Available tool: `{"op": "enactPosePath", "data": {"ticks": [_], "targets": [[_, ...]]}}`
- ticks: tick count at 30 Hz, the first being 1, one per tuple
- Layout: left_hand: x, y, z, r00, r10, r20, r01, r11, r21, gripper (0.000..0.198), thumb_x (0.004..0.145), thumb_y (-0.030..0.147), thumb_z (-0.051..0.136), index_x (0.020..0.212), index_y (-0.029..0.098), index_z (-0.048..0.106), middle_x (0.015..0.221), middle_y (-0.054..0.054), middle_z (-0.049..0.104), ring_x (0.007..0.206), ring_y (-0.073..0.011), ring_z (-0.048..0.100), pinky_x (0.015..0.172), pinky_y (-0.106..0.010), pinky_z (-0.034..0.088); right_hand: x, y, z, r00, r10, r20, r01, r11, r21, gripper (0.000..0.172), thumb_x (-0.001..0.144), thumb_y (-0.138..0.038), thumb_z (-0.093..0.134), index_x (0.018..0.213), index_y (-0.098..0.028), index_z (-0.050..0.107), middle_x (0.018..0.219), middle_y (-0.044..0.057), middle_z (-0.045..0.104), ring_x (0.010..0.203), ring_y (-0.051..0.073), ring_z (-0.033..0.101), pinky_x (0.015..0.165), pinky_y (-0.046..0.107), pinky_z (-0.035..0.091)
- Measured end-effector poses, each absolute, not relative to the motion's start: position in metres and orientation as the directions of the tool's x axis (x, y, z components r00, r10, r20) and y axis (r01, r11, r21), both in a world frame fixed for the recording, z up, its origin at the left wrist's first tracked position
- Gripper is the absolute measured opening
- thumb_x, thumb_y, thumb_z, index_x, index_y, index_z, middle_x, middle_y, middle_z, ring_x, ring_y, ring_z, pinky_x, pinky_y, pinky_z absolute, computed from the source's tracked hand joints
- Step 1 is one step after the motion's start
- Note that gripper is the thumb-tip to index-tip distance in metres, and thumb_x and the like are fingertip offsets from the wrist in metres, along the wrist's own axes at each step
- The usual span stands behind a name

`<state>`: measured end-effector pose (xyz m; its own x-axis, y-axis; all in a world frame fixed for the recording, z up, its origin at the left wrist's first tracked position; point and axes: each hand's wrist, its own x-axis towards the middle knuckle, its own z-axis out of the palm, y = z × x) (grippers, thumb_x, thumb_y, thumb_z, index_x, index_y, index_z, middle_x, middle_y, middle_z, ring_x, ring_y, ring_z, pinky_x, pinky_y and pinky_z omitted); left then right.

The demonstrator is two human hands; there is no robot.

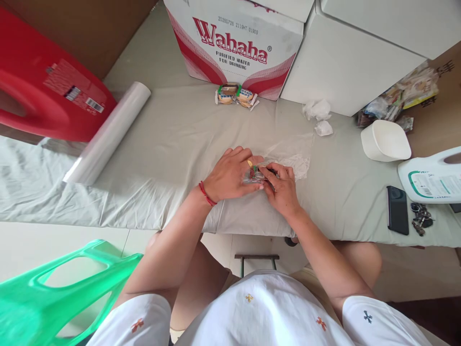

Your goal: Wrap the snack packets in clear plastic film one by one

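Observation:
My left hand point(230, 174) and my right hand point(283, 188) meet at the middle of a cloth-covered table point(173, 144). Together they grip a small wrapped packet point(256, 174) with red and green print, mostly hidden under the fingers. Both hands have fingers curled and pinching it. The packet lies on a sheet of clear plastic film point(293, 154) spread on the cloth. A red cord is on my left wrist. Two similar wrapped snacks point(236, 94) lie farther back, by a cardboard box.
A roll of clear film point(108, 132) lies at left beside a red stool point(43, 91). A Wahaha box point(234, 41) and white boxes point(345, 62) stand behind. At right are crumpled tissues point(319, 115), a white bowl point(385, 140), a white jug point(432, 178), a phone point(397, 209) and keys point(420, 217). A green stool point(57, 288) is lower left.

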<state>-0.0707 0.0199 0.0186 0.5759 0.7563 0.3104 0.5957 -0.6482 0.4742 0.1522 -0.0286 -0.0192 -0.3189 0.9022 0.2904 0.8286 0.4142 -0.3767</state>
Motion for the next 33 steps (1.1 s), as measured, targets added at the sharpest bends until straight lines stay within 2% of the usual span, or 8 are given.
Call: {"op": "enactPosePath", "data": {"ticks": [5,9,13,16,19,22,25,33], "targets": [[-0.063,0.017,0.008,0.538,0.792,0.290,0.638,-0.607,0.473,0.048,0.101,0.041,0.051,0.141,0.015,0.057,0.109,-0.012,0.073,0.101,-0.0292,0.067,0.084,-0.042,0.044,0.151,-0.029,-0.018,-0.308,0.908,0.283,0.827,0.403,-0.392,0.042,0.105,-0.028,0.055,0.145,-0.033,0.066,0.136,0.010,0.062,0.112,0.028,0.051,0.099,0.048,0.049],[-0.062,0.019,0.004,0.448,0.839,0.310,0.721,-0.544,0.430,0.046,0.100,0.035,0.050,0.140,0.014,0.061,0.104,-0.011,0.074,0.086,-0.0252,0.069,0.074,-0.037,0.046,0.151,-0.029,-0.016,-0.316,0.903,0.292,0.821,0.414,-0.394,0.042,0.105,-0.026,0.054,0.145,-0.032,0.066,0.136,0.010,0.062,0.111,0.028,0.051,0.100,0.047,0.049],[-0.062,0.022,0.003,0.391,0.842,0.372,0.751,-0.526,0.400,0.035,0.103,0.030,0.045,0.120,0.022,0.074,0.088,-0.006,0.072,0.071,-0.0189,0.065,0.062,-0.032,0.042,0.151,-0.030,-0.017,-0.305,0.910,0.282,0.827,0.400,-0.395,0.044,0.104,-0.026,0.054,0.146,-0.034,0.065,0.137,0.010,0.061,0.112,0.029,0.051,0.099,0.050,0.050],[-0.065,0.022,0.006,0.414,0.814,0.407,0.657,-0.577,0.486,0.034,0.103,0.029,0.045,0.104,0.024,0.078,0.079,-0.003,0.068,0.068,-0.0165,0.062,0.060,-0.030,0.043,0.151,-0.029,-0.018,-0.303,0.910,0.282,0.822,0.399,-0.406,0.043,0.104,-0.027,0.054,0.145,-0.034,0.066,0.137,0.010,0.062,0.112,0.029,0.052,0.099,0.051,0.050],[-0.072,0.018,0.012,0.456,0.783,0.424,0.539,-0.621,0.569,0.029,0.099,0.026,0.050,0.095,0.025,0.079,0.085,-0.004,0.071,0.076,-0.0180,0.064,0.067,-0.033,0.050,0.152,-0.028,-0.019,-0.293,0.914,0.282,0.820,0.392,-0.417,0.041,0.104,-0.029,0.056,0.143,-0.032,0.067,0.137,0.010,0.063,0.114,0.030,0.053,0.101,0.051,0.049],[-0.078,0.012,0.016,0.527,0.718,0.455,0.449,-0.690,0.568,0.023,0.092,0.018,0.057,0.090,0.025,0.079,0.103,-0.006,0.078,0.100,-0.0239,0.067,0.086,-0.041,0.055,0.153,-0.028,-0.020,-0.276,0.911,0.305,0.818,0.390,-0.424,0.039,0.103,-0.032,0.057,0.141,-0.026,0.067,0.137,0.012,0.064,0.116,0.031,0.054,0.102,0.051,0.048],[-0.081,0.009,0.014,0.612,0.666,0.427,0.401,-0.726,0.559,0.026,0.084,0.010,0.058,0.090,0.025,0.078,0.125,-0.003,0.079,0.123,-0.0269,0.066,0.102,-0.046,0.054,0.152,-0.029,-0.021,-0.275,0.907,0.319,0.814,0.396,-0.425,0.036,0.103,-0.031,0.057,0.137,-0.023,0.067,0.138,0.013,0.065,0.119,0.030,0.055,0.103,0.049,0.047],[-0.078,0.013,0.003,0.696,0.644,0.317,0.433,-0.728,0.532,0.030,0.075,0.002,0.054,0.080,0.023,0.075,0.121,-0.003,0.081,0.115,-0.0258,0.073,0.103,-0.048,0.052,0.159,-0.033,-0.016,-0.313,0.888,0.337,0.742,0.450,-0.498,0.038,0.106,-0.031,0.052,0.141,-0.024,0.063,0.142,0.012,0.066,0.129,0.028,0.059,0.109,0.051,0.049]]}}
